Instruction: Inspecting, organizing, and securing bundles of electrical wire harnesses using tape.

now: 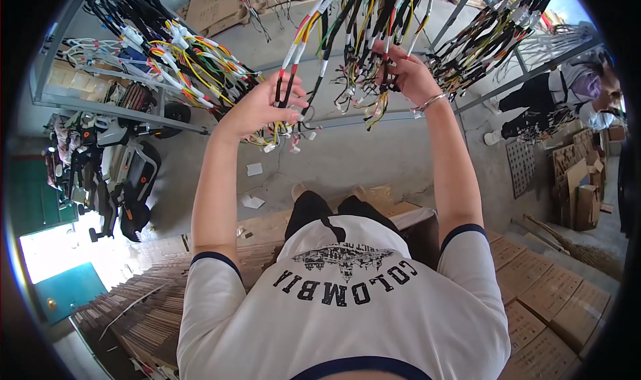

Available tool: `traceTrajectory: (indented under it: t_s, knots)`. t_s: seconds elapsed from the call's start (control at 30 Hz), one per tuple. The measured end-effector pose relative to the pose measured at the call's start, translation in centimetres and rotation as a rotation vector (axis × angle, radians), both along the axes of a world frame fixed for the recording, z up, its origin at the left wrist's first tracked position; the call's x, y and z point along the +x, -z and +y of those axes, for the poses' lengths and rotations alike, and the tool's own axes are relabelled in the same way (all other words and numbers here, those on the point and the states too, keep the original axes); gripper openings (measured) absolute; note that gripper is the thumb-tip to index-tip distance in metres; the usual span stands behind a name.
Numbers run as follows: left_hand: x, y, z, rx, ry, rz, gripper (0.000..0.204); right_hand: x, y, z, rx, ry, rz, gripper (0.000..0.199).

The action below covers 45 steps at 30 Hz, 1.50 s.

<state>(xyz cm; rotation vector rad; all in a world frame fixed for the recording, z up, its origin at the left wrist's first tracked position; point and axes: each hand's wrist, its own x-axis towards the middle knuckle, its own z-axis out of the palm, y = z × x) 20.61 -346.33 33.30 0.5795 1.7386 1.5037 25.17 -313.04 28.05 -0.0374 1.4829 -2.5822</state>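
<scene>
Bundles of wire harnesses hang from a metal frame in front of me. My left hand [264, 106] is curled loosely round a few hanging strands, a wire harness [298, 52] with red, yellow, white and black sleeving. Its small white connectors [294, 143] dangle below the hand. With a bracelet on the wrist, my right hand [415, 76] has its fingers bent round the strands of a second, mostly black wire harness [382, 30]. Part of that grip is hidden by the wires. Loose ends with connectors [357, 100] hang between the two hands.
More harness bundles hang at left [180, 53] and right [494, 40] on the grey frame [120, 113]. Scooters [137, 180] are parked at left. A person [561, 96] is at far right. Stacked cartons [547, 293] and flat cardboard [140, 300] lie close by me.
</scene>
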Motion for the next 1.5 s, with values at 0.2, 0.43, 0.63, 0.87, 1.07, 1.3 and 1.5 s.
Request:
traceTrajectory:
  t_s: [0.2, 0.43, 0.63, 0.87, 1.07, 1.3, 1.5]
  knots:
    - [-1.5, 1.3, 0.1, -0.152, 0.043, 0.076, 0.040, 0.3, 0.0, -1.5, 0.572, 0.220, -0.095, 0.026]
    - [-2.7, 2.7, -1.0, 0.081, 0.157, -0.206, 0.035, -2.4, 1.7, -7.0, 0.484, 0.726, -0.063, 0.027]
    - [-3.7, 3.0, -1.7, 0.037, 0.401, -0.158, 0.040, -6.3, 4.1, -7.9, 0.709, 1.262, -0.102, 0.028]
    - [-3.4, 3.4, -3.3, -0.025, 0.370, -0.336, 0.024, -9.1, 4.5, -9.1, 0.867, 1.557, -0.252, 0.037]
    - [-3.8, 4.6, -3.8, -0.084, 0.443, -0.272, 0.022, -8.6, 4.3, -8.7, 1.009, 1.607, -0.180, 0.029]
    - [-4.4, 5.2, -4.7, -0.141, 0.088, 0.003, 0.022, 8.0, -6.7, -9.0, 0.124, 0.171, -0.306, 0.023]
    - [-0.4, 3.9, -3.2, 0.154, 0.429, -0.690, 0.024, 13.1, -6.5, -12.0, -0.184, 0.174, -0.151, 0.035]
